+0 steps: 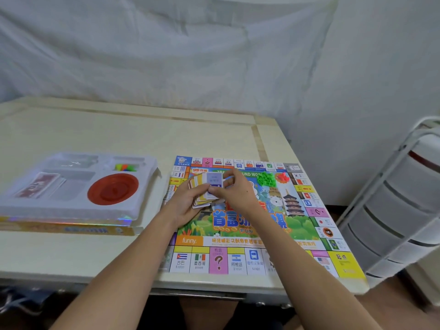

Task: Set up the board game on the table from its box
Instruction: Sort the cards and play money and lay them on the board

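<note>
The colourful game board [252,241] lies unfolded on the right half of the table. Above its upper middle, my left hand [184,206] holds a fanned stack of cards [204,190]. My right hand [234,190] pinches the top purple card of that stack. On the board's far part sit a heap of green houses [266,179] and a few red pieces [283,176]. To the left stands the open game box [71,228] with its white plastic insert [133,206], which holds a red dish [113,189], a stack of paper money [39,184] and some coloured pawns [126,167].
The pale table [119,132] has bare surface behind the box and the board; its front edge runs just below the board. A white drawer cart [404,198] stands close to the table's right side. A white sheet hangs behind.
</note>
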